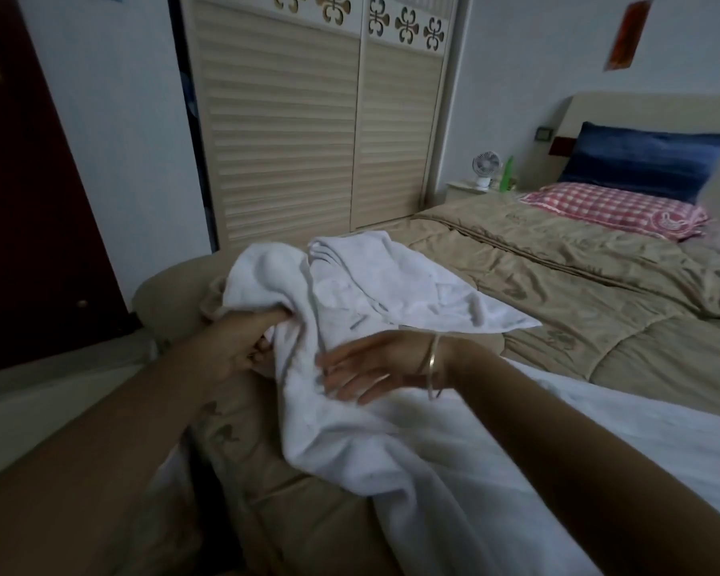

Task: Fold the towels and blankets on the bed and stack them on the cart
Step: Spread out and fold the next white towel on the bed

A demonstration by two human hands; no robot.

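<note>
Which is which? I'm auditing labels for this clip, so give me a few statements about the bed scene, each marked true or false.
1. The left hand grips the white towel. True.
2. The right hand is clenched in a fist. False: its fingers are straight, over the towel.
3. A bangle sits on the right wrist. True.
4. The checked pillow lies on the floor. False: it lies on the bed, in front of the blue pillow.

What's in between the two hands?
In the head view, a bunched fold of the white towel lies between the left hand, which grips it, and the right hand, resting open on it.
</note>
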